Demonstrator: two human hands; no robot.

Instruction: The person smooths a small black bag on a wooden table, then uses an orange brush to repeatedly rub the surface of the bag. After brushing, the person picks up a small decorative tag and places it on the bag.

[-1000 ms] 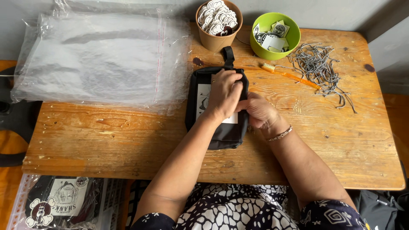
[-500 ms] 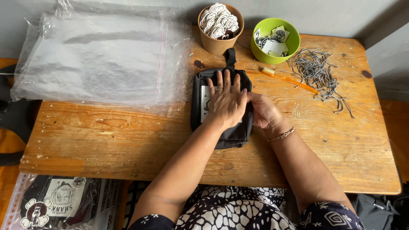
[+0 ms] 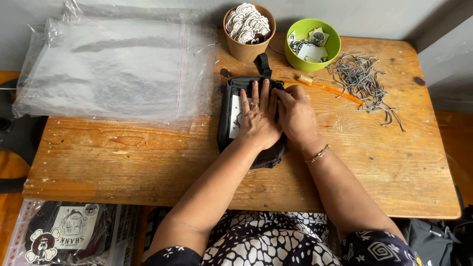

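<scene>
A small black pouch (image 3: 227, 114) with a white printed label and a black strap loop (image 3: 262, 64) lies flat on the wooden table (image 3: 148, 162). My left hand (image 3: 258, 118) rests palm down on it with fingers spread; a ring is on one finger. My right hand (image 3: 295, 113) lies flat along the pouch's right edge, fingers pointing away from me, touching the left hand. A bracelet sits on the right wrist. Neither hand grips anything.
A stack of clear plastic bags (image 3: 113, 69) covers the table's left. A brown paper cup (image 3: 249, 32) of stickers and a green bowl (image 3: 313, 44) of tags stand at the back. An orange brush (image 3: 330, 87) and a heap of grey cords (image 3: 364, 81) lie right. A crate of bagged pouches (image 3: 64, 234) sits lower left.
My left hand opened from a curled grip to lie flat on the pouch. My right hand rose from the pouch's right side and moved forward to press flat along its right edge.
</scene>
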